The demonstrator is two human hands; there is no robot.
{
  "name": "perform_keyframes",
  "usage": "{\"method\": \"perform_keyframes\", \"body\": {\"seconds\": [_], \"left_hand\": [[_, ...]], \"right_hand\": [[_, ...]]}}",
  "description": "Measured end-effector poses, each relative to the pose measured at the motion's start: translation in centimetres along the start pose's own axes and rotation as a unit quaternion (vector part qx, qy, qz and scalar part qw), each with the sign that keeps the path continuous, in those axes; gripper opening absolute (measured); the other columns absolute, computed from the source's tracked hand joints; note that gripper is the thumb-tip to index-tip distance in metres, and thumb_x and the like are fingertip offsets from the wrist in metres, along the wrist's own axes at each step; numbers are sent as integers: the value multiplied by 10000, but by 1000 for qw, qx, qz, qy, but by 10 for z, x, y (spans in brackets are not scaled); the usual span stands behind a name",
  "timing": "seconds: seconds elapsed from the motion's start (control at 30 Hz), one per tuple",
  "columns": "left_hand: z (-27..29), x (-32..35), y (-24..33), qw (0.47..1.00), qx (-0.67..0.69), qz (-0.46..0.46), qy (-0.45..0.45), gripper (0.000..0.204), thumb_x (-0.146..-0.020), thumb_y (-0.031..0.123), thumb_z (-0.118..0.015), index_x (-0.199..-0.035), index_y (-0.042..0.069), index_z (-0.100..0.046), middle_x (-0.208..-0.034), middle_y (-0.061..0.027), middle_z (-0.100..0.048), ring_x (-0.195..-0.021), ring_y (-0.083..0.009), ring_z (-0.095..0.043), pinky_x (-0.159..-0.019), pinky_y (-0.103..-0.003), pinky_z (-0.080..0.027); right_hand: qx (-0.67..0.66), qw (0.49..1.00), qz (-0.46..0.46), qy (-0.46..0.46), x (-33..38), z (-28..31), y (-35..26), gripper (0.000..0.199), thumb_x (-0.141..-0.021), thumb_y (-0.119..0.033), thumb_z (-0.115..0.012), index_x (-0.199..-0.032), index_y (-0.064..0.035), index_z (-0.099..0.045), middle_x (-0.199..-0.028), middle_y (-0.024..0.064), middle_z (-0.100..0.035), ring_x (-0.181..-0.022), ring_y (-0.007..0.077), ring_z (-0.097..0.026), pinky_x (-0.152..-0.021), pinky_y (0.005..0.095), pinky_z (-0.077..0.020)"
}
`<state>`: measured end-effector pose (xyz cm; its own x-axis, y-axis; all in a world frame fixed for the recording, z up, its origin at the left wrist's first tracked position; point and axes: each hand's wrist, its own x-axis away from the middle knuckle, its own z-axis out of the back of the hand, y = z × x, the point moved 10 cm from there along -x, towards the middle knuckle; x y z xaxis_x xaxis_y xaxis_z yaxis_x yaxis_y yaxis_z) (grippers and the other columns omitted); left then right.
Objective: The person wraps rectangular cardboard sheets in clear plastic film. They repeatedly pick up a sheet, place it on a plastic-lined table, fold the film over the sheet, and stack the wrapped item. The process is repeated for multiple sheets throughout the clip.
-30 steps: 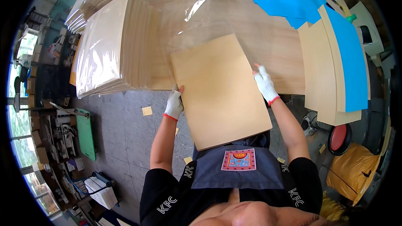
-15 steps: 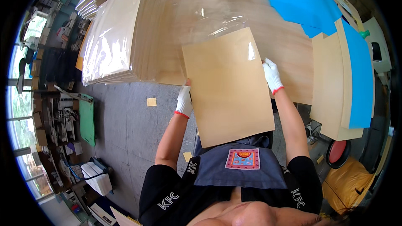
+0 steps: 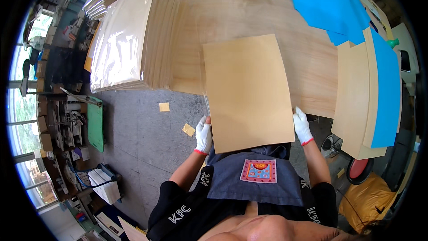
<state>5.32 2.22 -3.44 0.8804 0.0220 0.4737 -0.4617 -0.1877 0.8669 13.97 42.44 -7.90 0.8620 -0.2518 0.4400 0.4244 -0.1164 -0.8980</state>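
The left hand (image 3: 203, 135) and right hand (image 3: 302, 126), gloved, pinch the near left and right edges of a tan board (image 3: 248, 91) lying over the near table (image 3: 232, 13) edge; it looks thin, light, fairly stiff, best gripped at opposite edges.

A broad pale wooden worktable (image 3: 232, 13) carries a tan rectangular board (image 3: 247, 91) overhanging its near edge. Left of that board lies a stack of plastic-wrapped plywood sheets (image 3: 127, 40); right of it lie loose bright blue sheets (image 3: 330, 4) and a blue-topped stack of pale boards (image 3: 365, 98).
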Motion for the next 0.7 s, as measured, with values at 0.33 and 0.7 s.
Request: {"method": "perform_keyframes", "body": {"seconds": [0.33, 0.7], "left_hand": [[10, -51, -14, 996, -62, -50, 48, 215, -963, 199, -493, -927, 26, -616, -795, 13, -590, -714, -68, -515, -627, -231, -429], [19, -20, -1, 911, -372, -64, -167, 204, -901, 212, -578, -792, 40, -593, -836, -53, -616, -791, -163, -571, -699, -296, -451]], "right_hand": [[72, 963, 3, 258, 16, 6, -3, 254, -945, -162, -443, -1091, -5, -580, -939, 41, -625, -821, 108, -566, -732, 269, -469], [179, 982, -3, 58, 61, -5, 15, 176, -906, -153, -460, -955, -26, -571, -853, 75, -615, -843, 146, -563, -786, 286, -445]]}}
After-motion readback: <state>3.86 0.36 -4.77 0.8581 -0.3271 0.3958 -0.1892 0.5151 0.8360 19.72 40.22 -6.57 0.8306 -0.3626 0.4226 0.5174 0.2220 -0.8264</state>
